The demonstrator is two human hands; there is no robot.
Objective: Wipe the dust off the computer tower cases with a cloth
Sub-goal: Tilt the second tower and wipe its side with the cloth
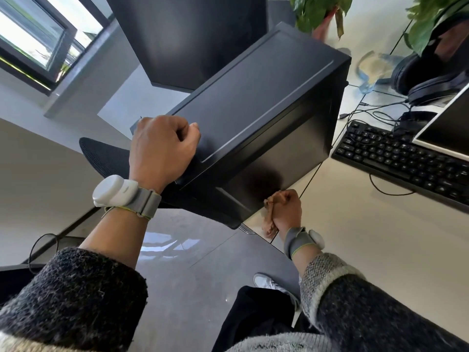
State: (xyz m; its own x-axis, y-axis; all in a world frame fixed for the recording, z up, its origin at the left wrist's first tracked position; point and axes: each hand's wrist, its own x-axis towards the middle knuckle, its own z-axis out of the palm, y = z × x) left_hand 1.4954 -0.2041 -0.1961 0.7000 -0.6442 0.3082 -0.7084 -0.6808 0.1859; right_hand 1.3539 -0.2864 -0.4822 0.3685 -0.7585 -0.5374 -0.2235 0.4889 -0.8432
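Computer tower case (253, 110): black, at the near edge of the pale tabletop (355, 237), its near end reaching past the edge over the grey floor (190, 262). It sits skewed in the view, top panel and one long side panel both showing.

Left hand (162, 148): on the near upper corner of the case, knuckles up, fingers curled over the edge and holding it, thumb tucked against the forefinger. White device on a grey strap at the wrist.

Right hand (286, 209): low, at the bottom near corner of the side panel, closed tight round a bunched brown cloth (270, 219). The cloth touches the panel's lower edge; its loose end hangs below the fist. Same kind of strap on this wrist.

Behind the case, another large black panel (190, 39); case or screen, cannot tell.

On the tabletop, right of the case: black keyboard (401, 158), the corner of a monitor (449, 123), dark headphones (426, 80) with cables trailing, green plants (317, 11) at the far edge.

A black ribbed chair back (106, 156) shows left of the left hand. A white shoe (266, 282) shows on the floor.
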